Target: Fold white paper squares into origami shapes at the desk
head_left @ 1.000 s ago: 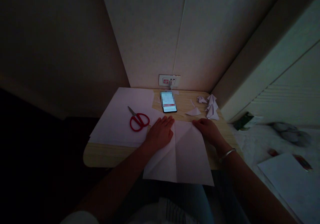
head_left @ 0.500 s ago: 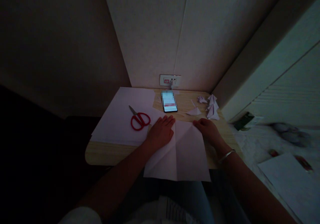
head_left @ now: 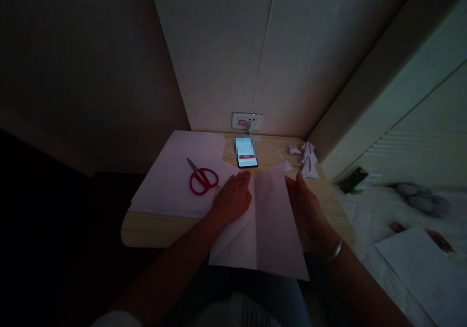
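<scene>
Head view: from here I see a creased sheet (head_left: 273,225) on the table (head_left: 156,230), overhanging it at six o'clock, its right half tilted up. The left hand (head_left: 232,196) lies flat on it at ten o'clock, fingers together; the right hand (head_left: 305,208) is by its edge near three, whether pinching I cannot tell. Farther out lie red-handled scissors (head_left: 203,179) at ten, a lit phone (head_left: 246,154) at twelve, folded paper pieces (head_left: 308,161) between one and two

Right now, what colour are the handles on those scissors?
The handles of the scissors are red, as the head view shows best.
</scene>
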Demonstrator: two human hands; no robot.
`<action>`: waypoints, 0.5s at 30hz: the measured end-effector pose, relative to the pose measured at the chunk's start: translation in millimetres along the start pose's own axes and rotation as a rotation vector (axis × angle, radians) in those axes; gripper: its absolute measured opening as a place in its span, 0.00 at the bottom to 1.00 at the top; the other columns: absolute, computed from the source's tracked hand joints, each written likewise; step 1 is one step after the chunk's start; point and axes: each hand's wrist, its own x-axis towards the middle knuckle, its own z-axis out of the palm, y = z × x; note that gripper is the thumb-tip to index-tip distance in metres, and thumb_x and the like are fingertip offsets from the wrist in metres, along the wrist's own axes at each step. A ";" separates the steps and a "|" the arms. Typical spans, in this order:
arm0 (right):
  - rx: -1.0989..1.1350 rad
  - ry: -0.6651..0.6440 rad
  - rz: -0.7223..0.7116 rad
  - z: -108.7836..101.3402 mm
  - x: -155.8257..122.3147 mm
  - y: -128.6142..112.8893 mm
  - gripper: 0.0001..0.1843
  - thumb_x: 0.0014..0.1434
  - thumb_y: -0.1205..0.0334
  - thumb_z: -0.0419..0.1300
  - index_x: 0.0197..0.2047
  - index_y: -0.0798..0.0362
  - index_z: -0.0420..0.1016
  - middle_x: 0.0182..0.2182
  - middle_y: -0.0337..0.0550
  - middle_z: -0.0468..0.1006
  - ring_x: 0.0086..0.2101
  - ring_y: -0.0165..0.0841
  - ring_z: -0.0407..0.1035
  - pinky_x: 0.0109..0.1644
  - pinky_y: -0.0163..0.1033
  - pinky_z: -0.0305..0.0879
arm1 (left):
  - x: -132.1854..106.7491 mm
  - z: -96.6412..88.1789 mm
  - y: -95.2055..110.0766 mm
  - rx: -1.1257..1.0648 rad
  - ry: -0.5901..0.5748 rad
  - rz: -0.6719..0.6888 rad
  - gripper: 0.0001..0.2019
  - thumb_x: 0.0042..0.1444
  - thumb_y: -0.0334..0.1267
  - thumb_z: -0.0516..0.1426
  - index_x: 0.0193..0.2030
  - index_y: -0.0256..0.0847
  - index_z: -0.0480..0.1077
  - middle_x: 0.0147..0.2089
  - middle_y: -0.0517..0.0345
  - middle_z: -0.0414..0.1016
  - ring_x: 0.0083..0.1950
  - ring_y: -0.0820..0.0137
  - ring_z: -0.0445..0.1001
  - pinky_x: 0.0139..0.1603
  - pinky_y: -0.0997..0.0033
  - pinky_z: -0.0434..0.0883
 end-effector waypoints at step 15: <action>0.134 0.268 -0.048 59.3 19.6 20.8 0.25 0.41 0.62 0.65 0.45 0.48 0.66 0.42 0.42 0.73 0.35 0.32 0.68 0.37 0.39 0.66 | 10.5 -13.8 -4.7 -1.452 0.180 -0.463 0.22 0.56 0.47 0.50 0.55 0.42 0.65 0.51 0.53 0.74 0.52 0.62 0.71 0.54 0.61 0.65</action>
